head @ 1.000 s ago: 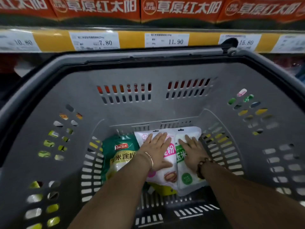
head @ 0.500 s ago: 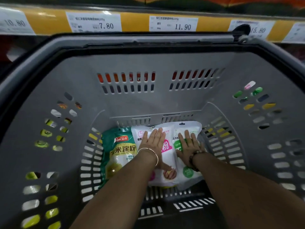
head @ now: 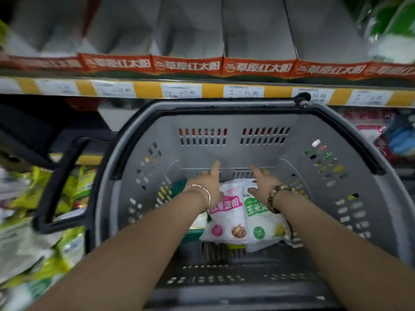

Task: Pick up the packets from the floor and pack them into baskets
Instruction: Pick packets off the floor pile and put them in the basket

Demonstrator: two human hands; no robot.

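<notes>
L hand (head: pixel 207 184), R hand (head: pixel 261 184) lifted off pkts (head: pixel 228 221); long axes near-far.

Both arms (head: pixel 157 239) stretched forward; left grip (head: pixel 208 184), right grip (head: pixel 262 185) relaxed, holding nothing.

Dim, flat indoor light, soft shadow inside basket (head: pixel 224 158). Strong motion blur on price labels (head: pixel 243 92) and left-side bags (head: pixel 33 254). Wide-angle bending at edges. Sharpest near middle, on white packets (head: pixel 226 212).

Green packet (head: pixel 177 186) mostly hidden by left forearm (head: pixel 157 223); price tags (head: pixel 243 92) blurred
</notes>
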